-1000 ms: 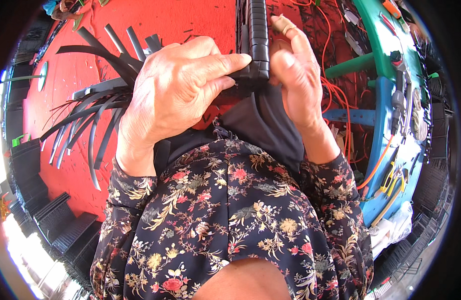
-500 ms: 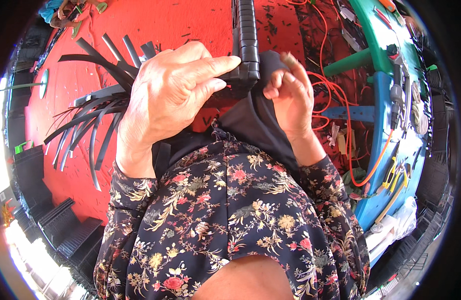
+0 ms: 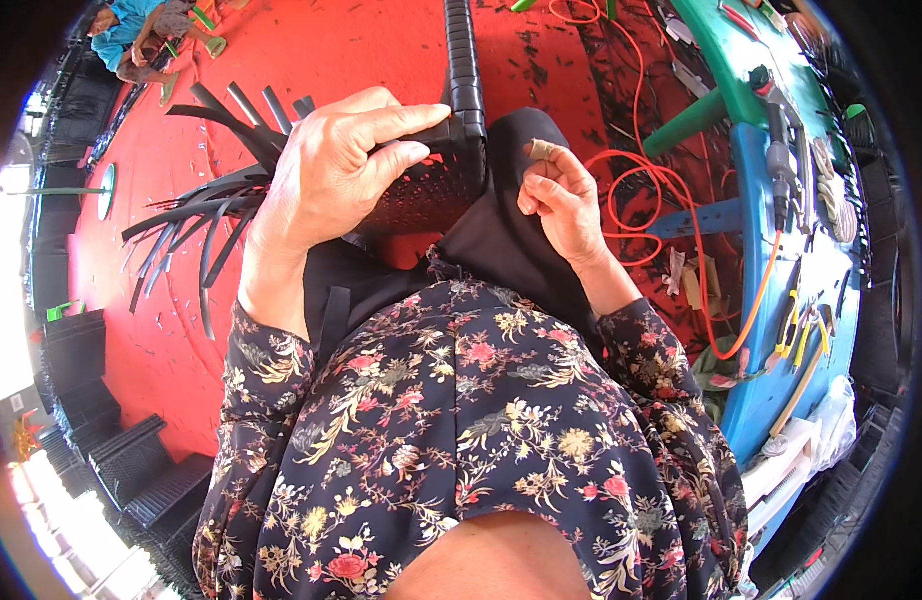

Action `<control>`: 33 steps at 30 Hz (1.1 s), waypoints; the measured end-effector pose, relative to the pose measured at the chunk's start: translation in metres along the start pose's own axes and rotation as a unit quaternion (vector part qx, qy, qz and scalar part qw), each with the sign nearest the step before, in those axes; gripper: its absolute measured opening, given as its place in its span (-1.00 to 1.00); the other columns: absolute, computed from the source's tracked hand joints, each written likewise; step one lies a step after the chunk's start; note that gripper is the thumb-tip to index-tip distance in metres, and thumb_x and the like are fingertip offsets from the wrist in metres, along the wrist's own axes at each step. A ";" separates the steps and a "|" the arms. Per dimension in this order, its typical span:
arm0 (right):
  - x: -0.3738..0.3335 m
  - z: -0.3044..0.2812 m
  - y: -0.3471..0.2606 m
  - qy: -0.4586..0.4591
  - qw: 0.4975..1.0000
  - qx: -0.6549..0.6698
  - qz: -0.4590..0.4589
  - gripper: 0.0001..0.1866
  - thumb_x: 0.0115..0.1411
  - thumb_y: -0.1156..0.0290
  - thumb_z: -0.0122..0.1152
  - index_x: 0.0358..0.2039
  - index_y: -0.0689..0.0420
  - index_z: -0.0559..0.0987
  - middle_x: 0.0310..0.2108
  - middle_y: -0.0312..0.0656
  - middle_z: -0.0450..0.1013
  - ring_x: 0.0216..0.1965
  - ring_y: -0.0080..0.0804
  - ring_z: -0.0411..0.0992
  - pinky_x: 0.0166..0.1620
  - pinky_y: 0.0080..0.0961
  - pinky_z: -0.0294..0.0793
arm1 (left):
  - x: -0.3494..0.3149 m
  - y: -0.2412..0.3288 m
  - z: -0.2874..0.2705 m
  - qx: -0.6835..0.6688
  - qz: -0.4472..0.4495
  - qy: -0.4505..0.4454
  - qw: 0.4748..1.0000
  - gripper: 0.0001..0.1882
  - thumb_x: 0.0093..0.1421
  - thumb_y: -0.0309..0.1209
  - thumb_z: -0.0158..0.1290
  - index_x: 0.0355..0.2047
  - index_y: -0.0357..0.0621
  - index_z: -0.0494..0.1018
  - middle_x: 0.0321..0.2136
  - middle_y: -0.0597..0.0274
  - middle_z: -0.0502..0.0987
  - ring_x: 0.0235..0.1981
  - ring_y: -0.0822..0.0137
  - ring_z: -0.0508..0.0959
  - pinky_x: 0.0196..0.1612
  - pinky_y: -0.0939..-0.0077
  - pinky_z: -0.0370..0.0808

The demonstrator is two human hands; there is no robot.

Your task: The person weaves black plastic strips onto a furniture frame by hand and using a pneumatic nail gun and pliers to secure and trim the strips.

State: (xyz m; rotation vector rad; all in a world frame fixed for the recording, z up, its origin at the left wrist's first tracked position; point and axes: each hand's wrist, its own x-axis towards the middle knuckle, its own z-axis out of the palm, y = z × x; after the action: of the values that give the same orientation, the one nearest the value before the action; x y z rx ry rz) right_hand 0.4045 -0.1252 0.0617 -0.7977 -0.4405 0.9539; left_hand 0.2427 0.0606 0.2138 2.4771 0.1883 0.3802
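At far left, black woven pieces stand along the edge of a red floor covering. A co-worker in blue sits at the upper left. Loose black strips fan out just left of the left hand. That hand's thumb and index finger pinch the near edge of a black woven frame, the index tip at its corner; its other fingers are mostly hidden. The frame is in front of the person, beside the right knee, its wrapped bar running away from the body. Apart from it, over the right thigh, the right hand has its fingers curled in, thumb laid against them. Farther right, an orange hose leads to a dark tool on a blue tabletop, with yellow-handled cutters and a clear plastic bag nearer the person.
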 end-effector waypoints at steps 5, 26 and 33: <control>0.003 -0.004 0.001 -0.001 1.000 -0.014 -0.006 -0.70 0.16 0.63 0.12 -0.07 0.26 0.43 -0.48 -0.28 0.42 -0.54 -0.56 0.34 -0.42 -0.61 0.36 | 0.004 -0.005 -0.002 -0.007 0.013 0.001 1.000 -0.64 0.07 -0.58 0.12 -0.07 -0.28 0.51 -0.48 0.20 0.45 -0.43 0.40 0.46 -0.30 0.58 0.38; 0.047 0.059 -0.019 0.005 0.995 -0.089 0.049 -0.27 0.13 0.09 0.34 0.01 0.48 0.29 -0.45 -0.28 0.35 -0.59 -0.65 0.22 -0.57 -0.69 0.24 | 0.015 -0.019 -0.002 -0.056 0.003 -0.017 0.998 -0.64 0.11 -0.57 0.10 -0.04 -0.28 0.50 -0.46 0.30 0.45 -0.40 0.51 0.45 -0.27 0.65 0.39; 0.037 0.054 -0.029 0.043 0.988 -0.142 0.037 -0.67 0.28 0.34 0.14 -0.04 0.25 0.42 -0.56 -0.36 0.32 -0.63 -0.63 0.28 -0.56 -0.74 0.23 | 0.013 -0.013 -0.001 -0.033 0.005 -0.011 0.999 -0.62 0.09 -0.53 0.11 -0.04 -0.22 0.51 -0.45 0.23 0.48 -0.39 0.41 0.48 -0.22 0.58 0.41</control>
State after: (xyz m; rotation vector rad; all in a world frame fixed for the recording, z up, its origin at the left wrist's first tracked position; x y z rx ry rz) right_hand 0.4047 -0.0815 0.1188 -1.1158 -0.4797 0.9318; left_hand 0.2545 0.0746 0.2097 2.4161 0.1513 0.3570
